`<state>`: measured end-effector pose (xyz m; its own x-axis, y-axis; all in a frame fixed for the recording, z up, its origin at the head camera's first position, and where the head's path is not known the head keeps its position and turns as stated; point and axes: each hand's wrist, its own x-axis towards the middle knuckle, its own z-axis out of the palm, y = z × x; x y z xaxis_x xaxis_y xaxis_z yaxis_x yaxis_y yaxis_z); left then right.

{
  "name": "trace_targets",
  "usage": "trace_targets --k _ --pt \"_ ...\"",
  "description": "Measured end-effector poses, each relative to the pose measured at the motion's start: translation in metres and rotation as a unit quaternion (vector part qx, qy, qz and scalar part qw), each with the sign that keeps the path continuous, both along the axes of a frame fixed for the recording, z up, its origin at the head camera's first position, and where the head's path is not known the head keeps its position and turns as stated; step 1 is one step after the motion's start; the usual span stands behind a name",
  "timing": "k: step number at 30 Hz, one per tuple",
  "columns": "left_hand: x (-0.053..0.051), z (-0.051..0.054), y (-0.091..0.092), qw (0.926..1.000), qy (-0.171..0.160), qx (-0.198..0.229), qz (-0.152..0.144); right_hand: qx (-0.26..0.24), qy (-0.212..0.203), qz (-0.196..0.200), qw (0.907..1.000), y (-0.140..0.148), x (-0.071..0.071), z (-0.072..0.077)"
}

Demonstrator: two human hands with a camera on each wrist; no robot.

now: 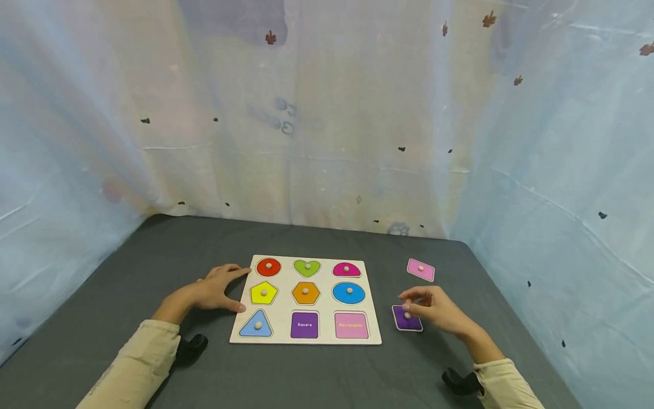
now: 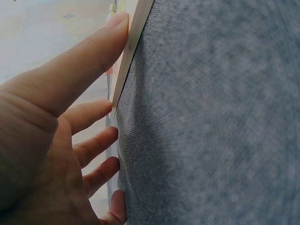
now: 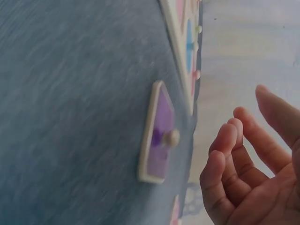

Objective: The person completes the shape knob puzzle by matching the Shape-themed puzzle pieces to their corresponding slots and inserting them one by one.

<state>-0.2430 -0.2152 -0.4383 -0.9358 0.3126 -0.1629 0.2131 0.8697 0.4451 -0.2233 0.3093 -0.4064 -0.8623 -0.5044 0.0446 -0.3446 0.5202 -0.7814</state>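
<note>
A white wooden puzzle board (image 1: 325, 304) lies flat on the table, its shaped pieces topped with small round knobs. The thumb and index finger of my left hand (image 1: 217, 288) touch the board's left edge, fingers spread and mostly straight. To the right of the board lies a purple square puzzle piece (image 1: 407, 323) with a white rim and knob. My right hand (image 1: 436, 309) hovers just beside it; the right wrist view shows a gap between the loosely bent fingers (image 3: 224, 136) and the knob. Farther back sits a pink rectangular puzzle piece (image 1: 420, 270).
Two slots on the board show no knob, the purple one (image 1: 304, 333) marked Square and the pink one (image 1: 351, 334) marked Rectangular. A grey cloth (image 1: 306, 375) covers the table. Pale patterned curtains (image 1: 332, 113) hang behind and at both sides.
</note>
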Motion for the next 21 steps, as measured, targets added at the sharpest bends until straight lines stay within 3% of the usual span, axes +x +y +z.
trace_targets --k 5,12,21 --pt "0.001 0.0 0.001 1.0 0.0 -0.001 0.002 -0.001 -0.013 0.001 0.9999 0.012 -0.002 -0.006" --pt "-0.001 0.002 0.001 1.0 -0.002 0.007 -0.003 0.004 -0.073 -0.018 0.9972 0.017 -0.006 -0.013" --pt "-0.001 0.0 -0.001 1.0 -0.003 0.004 -0.001 0.014 -0.069 -0.002 0.9975 0.023 -0.011 -0.023"
